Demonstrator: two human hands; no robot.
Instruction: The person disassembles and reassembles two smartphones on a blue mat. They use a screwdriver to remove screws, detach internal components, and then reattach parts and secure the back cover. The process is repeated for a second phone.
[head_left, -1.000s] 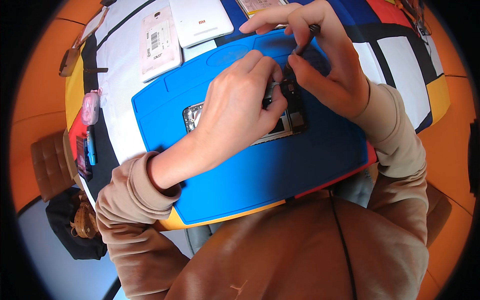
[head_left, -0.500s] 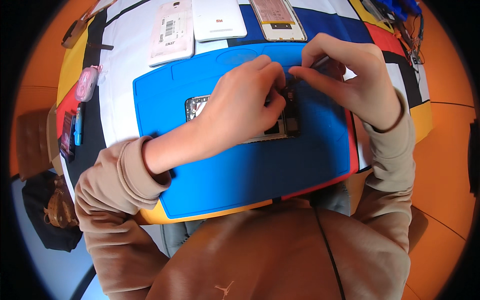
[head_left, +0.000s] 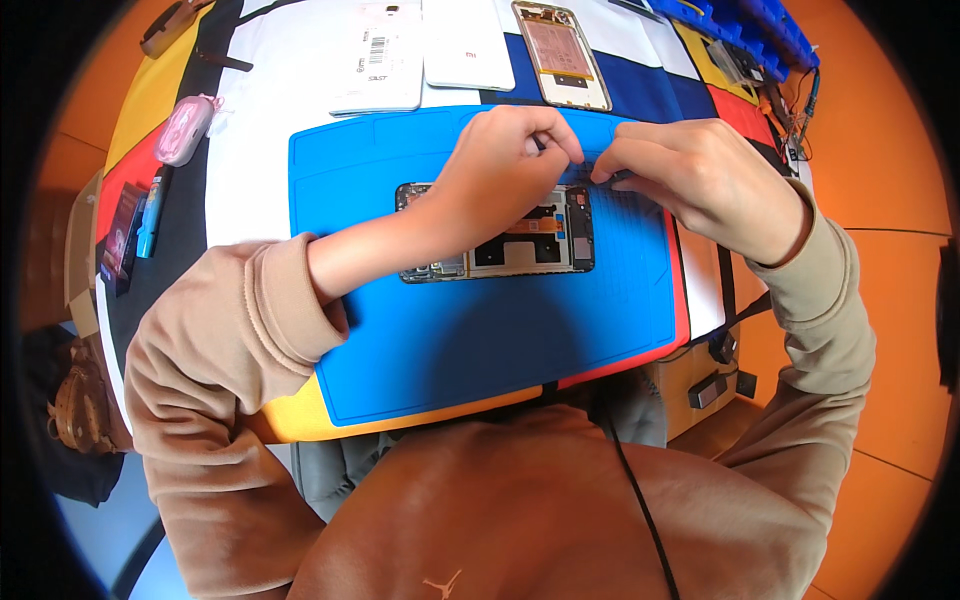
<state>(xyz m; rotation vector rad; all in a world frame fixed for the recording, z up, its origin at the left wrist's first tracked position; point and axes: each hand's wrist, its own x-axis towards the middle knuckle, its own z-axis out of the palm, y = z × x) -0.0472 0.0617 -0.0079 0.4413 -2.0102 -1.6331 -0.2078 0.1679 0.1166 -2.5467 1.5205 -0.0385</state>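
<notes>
Blue work mat [head_left: 380, 360] carries, near its middle, the opened smartphone [head_left: 520, 256], beside whose far right corner the right hand [head_left: 700, 178] pinches its fingertips together, while the left hand [head_left: 505, 160] curls above its far edge, and what either grips I cannot tell.

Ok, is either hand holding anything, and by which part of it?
Can't tell: the curled left hand and right hand each hide whatever they may be holding, so no held part shows.
</notes>
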